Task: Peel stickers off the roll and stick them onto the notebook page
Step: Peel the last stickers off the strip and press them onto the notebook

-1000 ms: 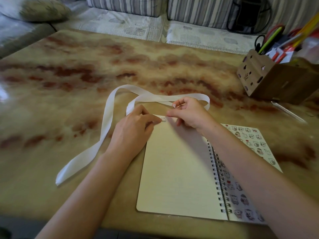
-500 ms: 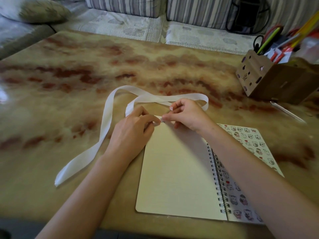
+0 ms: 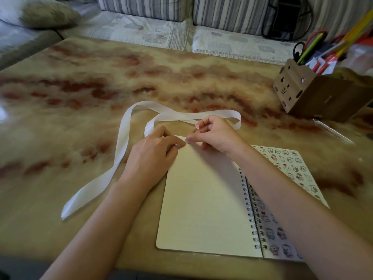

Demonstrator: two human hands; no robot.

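An open spiral notebook [image 3: 205, 201] lies in front of me, its cream page up and its cartoon-printed cover folded out to the right. A long white sticker strip [image 3: 123, 142] loops across the table behind and left of it. Both hands meet at the page's top left corner. My left hand [image 3: 153, 156] pinches the strip's end there. My right hand [image 3: 216, 136] pinches a tiny sticker [image 3: 187, 140] between thumb and forefinger, right against the left fingertips. The strip's end is hidden under my left hand.
A wooden pen holder [image 3: 314, 93] full of pens and scissors stands at the back right. A clear pen [image 3: 333, 130] lies in front of it. A striped sofa [image 3: 181, 9] and a cushion [image 3: 44, 13] sit beyond the marbled table [image 3: 80, 81].
My right hand has drawn slightly left, closing the gap to my left fingertips at the page corner. The strip and notebook have stayed put.
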